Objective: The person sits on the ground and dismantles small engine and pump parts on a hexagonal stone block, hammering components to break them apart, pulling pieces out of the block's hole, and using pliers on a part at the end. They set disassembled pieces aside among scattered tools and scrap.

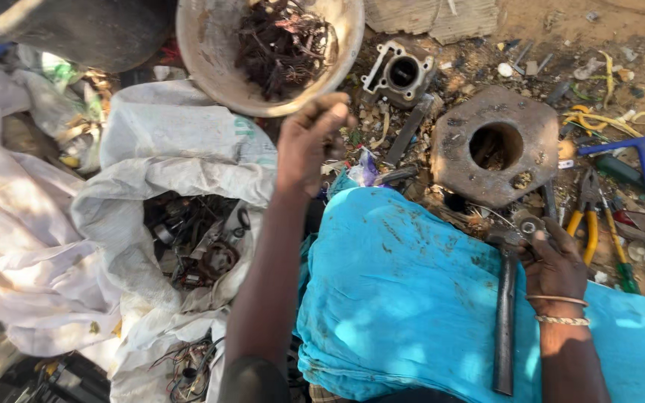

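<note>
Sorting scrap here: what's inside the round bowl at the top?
The bowl holds a tangle of dark reddish wire. Whatever lies beneath the tangle is covered.

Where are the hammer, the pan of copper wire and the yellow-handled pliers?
hammer (505, 328): head view, middle of its dark handle.
pan of copper wire (207, 63): head view, bare inner wall on the left.
yellow-handled pliers (590, 231): head view, yellow handle.

Right hand (554, 261) on hammer (505, 313), left hand (309, 142) near bowl (210, 67)
</note>
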